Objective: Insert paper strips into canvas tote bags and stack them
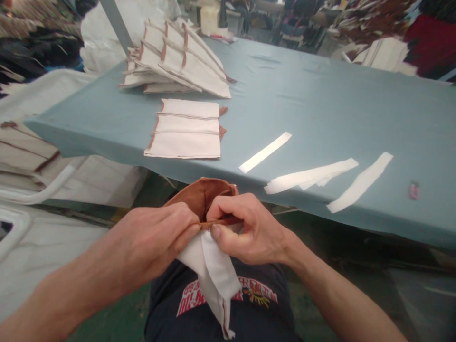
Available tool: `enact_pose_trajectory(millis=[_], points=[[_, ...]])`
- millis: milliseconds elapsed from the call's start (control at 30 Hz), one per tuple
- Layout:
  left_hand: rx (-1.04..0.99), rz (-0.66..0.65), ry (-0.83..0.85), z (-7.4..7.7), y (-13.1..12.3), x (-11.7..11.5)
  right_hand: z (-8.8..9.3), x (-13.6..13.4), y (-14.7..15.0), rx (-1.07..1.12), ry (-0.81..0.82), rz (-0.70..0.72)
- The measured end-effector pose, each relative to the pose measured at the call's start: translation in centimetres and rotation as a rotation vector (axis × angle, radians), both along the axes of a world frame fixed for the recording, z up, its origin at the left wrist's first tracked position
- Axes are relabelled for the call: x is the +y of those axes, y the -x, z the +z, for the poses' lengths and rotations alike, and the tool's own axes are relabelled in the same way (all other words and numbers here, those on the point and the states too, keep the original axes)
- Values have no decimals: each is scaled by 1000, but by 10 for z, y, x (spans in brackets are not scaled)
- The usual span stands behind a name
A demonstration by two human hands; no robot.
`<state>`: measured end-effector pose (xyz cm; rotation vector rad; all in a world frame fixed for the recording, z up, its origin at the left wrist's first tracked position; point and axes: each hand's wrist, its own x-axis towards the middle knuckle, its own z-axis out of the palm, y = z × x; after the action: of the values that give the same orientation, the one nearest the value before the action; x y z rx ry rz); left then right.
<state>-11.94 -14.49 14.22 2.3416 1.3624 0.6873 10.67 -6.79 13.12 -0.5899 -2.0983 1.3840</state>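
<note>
Both my hands pinch one fabric piece (210,266) close to my body, below the table's near edge. It is white cloth with a brown part (201,192) that bulges up above my fingers. My left hand (156,240) grips it from the left, fingers closed on the brown seam. My right hand (237,228) grips it from the right, thumb and fingers pressed on the same seam. The white part hangs down over my dark shirt.
A blue-grey table (320,109) stretches ahead. On it lie a flat stack of white pieces with brown trim (187,129), a fanned pile (178,59) behind it, and three white strips (265,152) (309,176) (359,183). White bins (32,156) stand at the left.
</note>
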Motion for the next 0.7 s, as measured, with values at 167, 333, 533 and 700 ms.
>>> enact_pose_trajectory(millis=[167, 333, 533, 700], points=[[67, -82, -64, -7, 2, -2, -6, 0, -2, 14, -48, -8], [-53, -94, 150, 16, -2, 6, -1, 1, -7, 33, -262, -30], [-90, -140, 346, 44, -14, 23, 7, -1, -18, -27, -369, 13], [-133, -173, 387, 39, -14, 19, 4, -4, -19, 105, -47, 99]])
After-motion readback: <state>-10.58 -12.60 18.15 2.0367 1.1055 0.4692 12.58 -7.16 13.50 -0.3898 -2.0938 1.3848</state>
